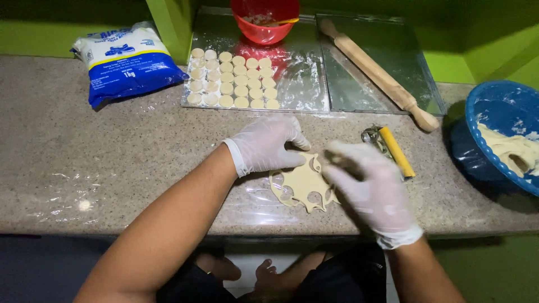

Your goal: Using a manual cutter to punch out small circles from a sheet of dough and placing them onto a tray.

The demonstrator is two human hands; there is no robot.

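At the near edge of the speckled grey-brown stone counter [112,163], a thin flat sheet of pale rolled dough [303,182] lies on a patch of clear plastic film, already pierced by several round holes; the left hand [268,145], in a translucent white disposable glove, rests on the sheet's upper left part with its fingers curled down onto the dough, the thumb near one of the holes; the right hand [373,188], gloved the same way, sits over the sheet's right edge, blurred, fingers drawn loosely together, and whether it pinches anything I cannot tell; just beyond the right hand lies a small metal tool with a yellow handle [396,150], flat on the counter and apart from both hands; to the far right stands a blue plastic bowl [494,106] holding a lump of pale dough [511,148]; further back, a floured metal tray [303,84] carries rows of small round dough discs [233,78] on its left part; beside it a second tray bears a wooden rolling pin [376,70] lying slantwise; at the far left rests a blue and white flour bag [126,62]; farthest off, a red plastic bowl [264,22] stands on the floured tray's back edge.
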